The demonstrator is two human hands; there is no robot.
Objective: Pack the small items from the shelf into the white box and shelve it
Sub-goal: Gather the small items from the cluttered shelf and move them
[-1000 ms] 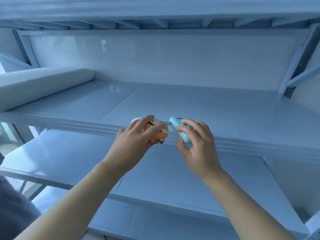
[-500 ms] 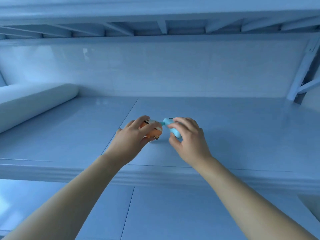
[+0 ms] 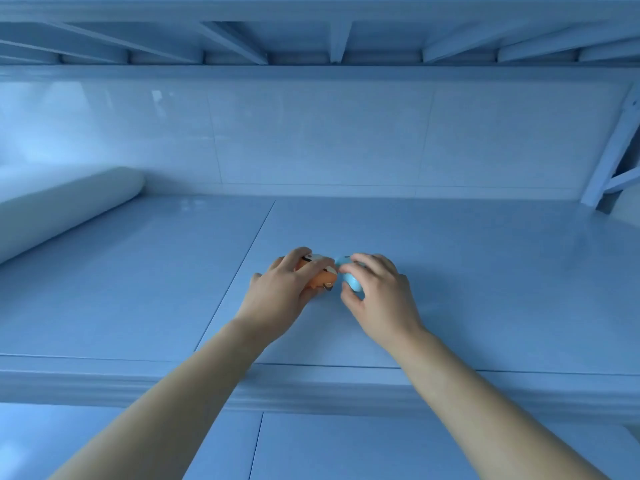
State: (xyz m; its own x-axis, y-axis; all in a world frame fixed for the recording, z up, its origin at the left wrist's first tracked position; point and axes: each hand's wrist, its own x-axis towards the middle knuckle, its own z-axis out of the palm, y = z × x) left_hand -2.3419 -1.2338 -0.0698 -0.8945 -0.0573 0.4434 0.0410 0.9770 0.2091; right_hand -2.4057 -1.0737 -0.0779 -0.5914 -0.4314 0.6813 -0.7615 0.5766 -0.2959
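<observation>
My left hand is closed around a small orange toy with white and black markings, low over the middle of the shelf board. Right beside it, my right hand grips a small light-blue toy. The two toys almost touch each other. Whether they rest on the board or hang just above it is hidden by my fingers. No white box is in view.
A long white padded roll lies along the left side of the same shelf. The white back wall stands behind, the ribbed underside of an upper shelf overhead. A lower shelf shows below the front edge.
Both hands, still holding the toys, have gone from in front of the shelf edge to over the middle of the shelf board and come down close to it.
</observation>
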